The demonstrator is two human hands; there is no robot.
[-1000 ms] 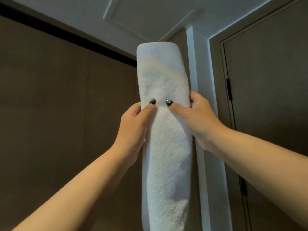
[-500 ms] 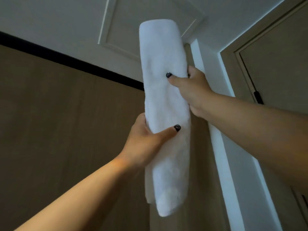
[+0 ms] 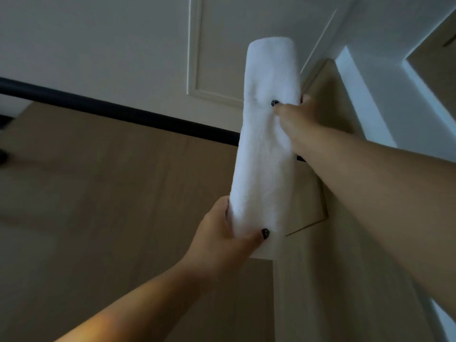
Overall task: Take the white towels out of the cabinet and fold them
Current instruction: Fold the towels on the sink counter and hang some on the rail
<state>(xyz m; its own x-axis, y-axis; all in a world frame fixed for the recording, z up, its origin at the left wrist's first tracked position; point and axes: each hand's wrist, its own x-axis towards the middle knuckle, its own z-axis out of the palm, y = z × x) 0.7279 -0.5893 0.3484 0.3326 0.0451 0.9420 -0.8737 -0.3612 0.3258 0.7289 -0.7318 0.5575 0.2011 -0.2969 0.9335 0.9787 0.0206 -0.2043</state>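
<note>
My left hand (image 3: 222,233) has slid down to pinch the bottom end of the folded white towel (image 3: 266,134), which I hold upright overhead before the brown cabinet (image 3: 111,193). My right hand (image 3: 296,114) grips its upper part, so I judge I'm halving it.

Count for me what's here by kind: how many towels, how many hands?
White fluffy rolled towel: 1
Bare hands gripping it, left hand near the bottom and right hand higher up: 2
Total: 3
</note>
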